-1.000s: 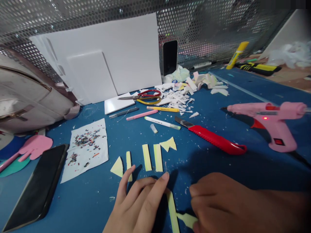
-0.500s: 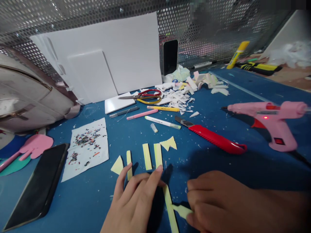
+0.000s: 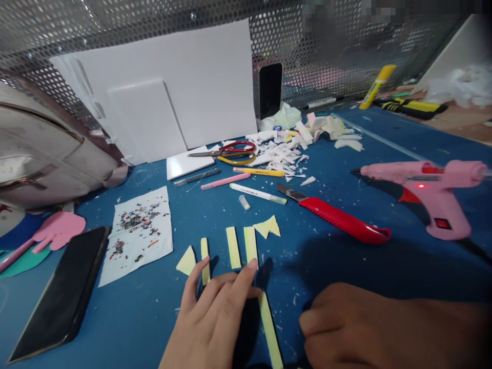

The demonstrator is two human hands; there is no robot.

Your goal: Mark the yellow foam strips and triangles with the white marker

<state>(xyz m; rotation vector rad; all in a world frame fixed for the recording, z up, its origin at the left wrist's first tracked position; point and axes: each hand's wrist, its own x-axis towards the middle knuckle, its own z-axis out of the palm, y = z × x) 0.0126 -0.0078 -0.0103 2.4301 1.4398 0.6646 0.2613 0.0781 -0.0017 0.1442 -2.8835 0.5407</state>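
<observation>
My left hand (image 3: 215,318) rests palm down with its fingers spread. Its index fingertip touches the lower end of a pale yellow-green strip (image 3: 250,241), and its thumb meets the top of a longer strip (image 3: 270,328) lying toward me. Under the little finger is a thin strip (image 3: 205,251), with a triangular piece (image 3: 187,261) to its left. Another strip (image 3: 232,248) and a notched piece (image 3: 268,227) lie beyond the fingers. My right hand (image 3: 346,328) is closed at the lower right, apart from the long strip; the pale green marker in it is now hidden.
A red utility knife (image 3: 338,218) with its blade out and a pink glue gun (image 3: 430,195) with a lit red light lie right. Beyond are several markers, scissors (image 3: 234,152) and white scraps (image 3: 277,154). A phone (image 3: 61,292) and a speckled paper (image 3: 140,230) lie left.
My right hand has moved slightly right and down, away from the long strip. The pale green marker tip that touched the strip has gone out of sight. My left hand stays put.
</observation>
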